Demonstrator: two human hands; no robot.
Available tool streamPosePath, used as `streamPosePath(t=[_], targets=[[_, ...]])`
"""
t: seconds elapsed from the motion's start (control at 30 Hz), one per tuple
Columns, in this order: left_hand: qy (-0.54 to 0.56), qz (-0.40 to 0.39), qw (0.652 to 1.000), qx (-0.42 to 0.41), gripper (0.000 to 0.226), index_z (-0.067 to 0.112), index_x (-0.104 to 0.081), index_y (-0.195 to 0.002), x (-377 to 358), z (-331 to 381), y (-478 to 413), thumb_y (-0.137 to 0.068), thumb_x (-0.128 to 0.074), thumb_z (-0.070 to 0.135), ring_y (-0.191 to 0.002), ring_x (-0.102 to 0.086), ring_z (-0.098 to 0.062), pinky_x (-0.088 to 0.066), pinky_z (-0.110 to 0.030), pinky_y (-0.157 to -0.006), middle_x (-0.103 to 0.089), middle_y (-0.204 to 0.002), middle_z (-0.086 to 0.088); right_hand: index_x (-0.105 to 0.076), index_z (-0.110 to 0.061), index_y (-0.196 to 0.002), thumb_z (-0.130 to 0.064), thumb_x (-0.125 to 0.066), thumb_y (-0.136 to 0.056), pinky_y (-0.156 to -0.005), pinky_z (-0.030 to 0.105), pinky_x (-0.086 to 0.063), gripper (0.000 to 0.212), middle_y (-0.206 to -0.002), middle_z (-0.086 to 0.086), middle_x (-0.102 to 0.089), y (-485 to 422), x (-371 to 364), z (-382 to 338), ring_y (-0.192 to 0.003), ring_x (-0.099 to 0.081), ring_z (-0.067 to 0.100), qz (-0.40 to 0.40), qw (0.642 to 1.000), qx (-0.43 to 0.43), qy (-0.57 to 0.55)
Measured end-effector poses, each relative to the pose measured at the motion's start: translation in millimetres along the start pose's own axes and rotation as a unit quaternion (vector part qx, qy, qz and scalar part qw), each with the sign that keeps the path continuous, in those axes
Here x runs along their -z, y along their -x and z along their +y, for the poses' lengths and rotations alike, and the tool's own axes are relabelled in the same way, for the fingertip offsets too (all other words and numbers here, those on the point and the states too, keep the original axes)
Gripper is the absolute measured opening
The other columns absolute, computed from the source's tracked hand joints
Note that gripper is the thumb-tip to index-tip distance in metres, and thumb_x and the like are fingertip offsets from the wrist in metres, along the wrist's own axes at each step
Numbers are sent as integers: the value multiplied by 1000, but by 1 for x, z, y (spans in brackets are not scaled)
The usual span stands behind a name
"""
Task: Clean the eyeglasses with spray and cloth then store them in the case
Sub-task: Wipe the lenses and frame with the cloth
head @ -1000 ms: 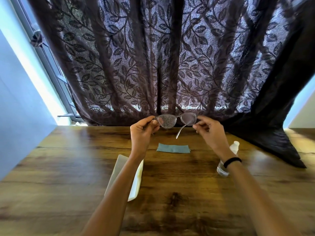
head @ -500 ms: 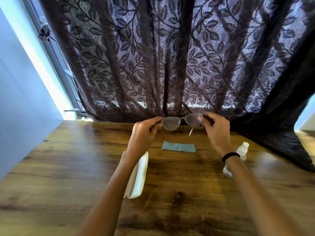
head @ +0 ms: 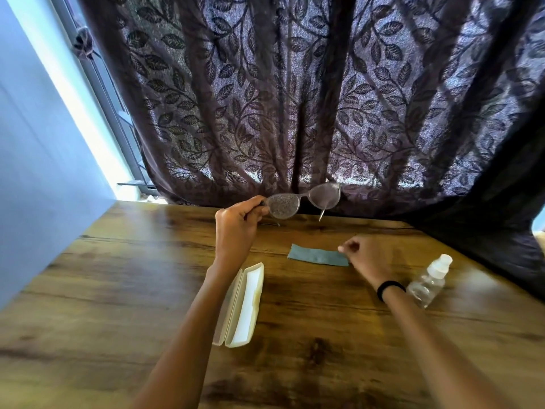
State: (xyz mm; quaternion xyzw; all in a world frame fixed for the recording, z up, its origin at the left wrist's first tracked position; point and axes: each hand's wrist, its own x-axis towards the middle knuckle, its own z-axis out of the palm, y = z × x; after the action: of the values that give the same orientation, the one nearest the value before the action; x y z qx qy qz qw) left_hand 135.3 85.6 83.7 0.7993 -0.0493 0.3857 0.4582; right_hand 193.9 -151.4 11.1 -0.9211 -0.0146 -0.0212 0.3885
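My left hand (head: 236, 225) holds the clear-framed eyeglasses (head: 303, 200) by their left end, raised above the far part of the wooden table (head: 118, 290). Their lenses look dusty and one temple hangs down. My right hand (head: 365, 258) hovers low over the right end of the folded blue-grey cloth (head: 315, 257), fingers loosely curled, nothing in it. A small clear spray bottle (head: 429, 281) lies on its side just right of my right wrist. The open cream glasses case (head: 243, 305) lies beside my left forearm.
A dark leaf-patterned curtain (head: 295, 98) hangs behind the table's far edge and drapes onto the table at the right (head: 486, 231). A blue wall (head: 38, 172) and a bright window strip stand at the left.
My right hand has let go of the glasses and dropped down to the cloth's right end. My left hand alone now holds the glasses.
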Motion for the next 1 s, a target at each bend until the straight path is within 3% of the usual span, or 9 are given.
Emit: streamPosePath(t=[0.17,0.3,0.4,0.47,0.5,0.63,0.77,0.93,1.0], targets=[[12,0,1000,9,23,-9,-65,-100,-2,-6,1,-78,-62,-12,-68,-55,24,-46,0,-66,-63,-87,1,-66,-6,-108,-20,-59,-88,-85,32,-46,25,-110,6,-63,-5,-29,-15,-101,-59,24,-17,987,113,112],[10,-3,1000,11,23,-7,-66,-100,-2,-12,1,-78,-62,-11,-69,-57,22,-48,-2,-68,-64,-86,1,-60,-12,-117,-24,-57,-89,-85,34,-46,30,-120,5,-61,-10,-48,-15,-110,-55,23,-13,979,106,172],[3,-3,1000,7,24,-3,-66,-101,0,-14,1,-78,-63,-11,-70,-57,22,-49,-3,-68,-65,-85,2,-62,-15,-106,-21,-63,-85,-80,36,-50,22,-103,4,-66,-13,-52,-12,-103,-57,22,-7,982,87,165],[4,-1,1000,10,24,-4,-66,-101,1,-15,0,-78,-63,-11,-71,-57,22,-48,-2,-68,-65,-85,2,-63,-19,-85,-21,-67,-81,-74,35,-51,6,-89,2,-67,-14,-49,-14,-93,-60,20,-12,985,73,153],[3,0,1000,11,24,-4,-66,-101,1,-15,0,-78,-63,-10,-71,-57,22,-48,-2,-68,-65,-86,2,-60,-22,-74,-22,-69,-79,-71,35,-51,11,-83,0,-66,-13,-46,-17,-87,-61,19,-17,987,65,144],[1,1,1000,15,25,-4,-66,-102,2,-15,1,-78,-63,-10,-71,-57,22,-47,-2,-67,-65,-87,2,-55,-24,-64,-25,-74,-75,-60,25,-45,22,-70,-10,-57,-5,-24,-31,-71,-56,9,-26,994,71,76],[-5,9,1000,11,23,-4,-67,-99,3,-10,0,-76,-66,-8,-71,-55,25,-44,2,-66,-64,-86,4,-59,-10,-67,-24,-72,-77,-63,29,-43,21,-70,3,-60,20,14,-54,-70,-54,13,-67,992,38,-101],[-19,14,1000,-17,21,-2,-70,-94,-1,1,-3,-73,-71,-5,-73,-56,21,-42,3,-64,-64,-81,6,-58,-11,-67,-27,-68,-75,-49,13,-41,21,-66,1,-59,65,54,-94,-62,-55,7,-72,921,18,-383],[-23,12,999,-32,21,-2,-70,-93,-3,7,-4,-72,-71,-5,-79,-57,12,-43,3,-65,-66,-82,3,-63,-14,-69,-40,-74,-63,-57,25,-48,28,-73,-1,-66,73,62,-105,-72,-61,13,-69,877,48,-472]])
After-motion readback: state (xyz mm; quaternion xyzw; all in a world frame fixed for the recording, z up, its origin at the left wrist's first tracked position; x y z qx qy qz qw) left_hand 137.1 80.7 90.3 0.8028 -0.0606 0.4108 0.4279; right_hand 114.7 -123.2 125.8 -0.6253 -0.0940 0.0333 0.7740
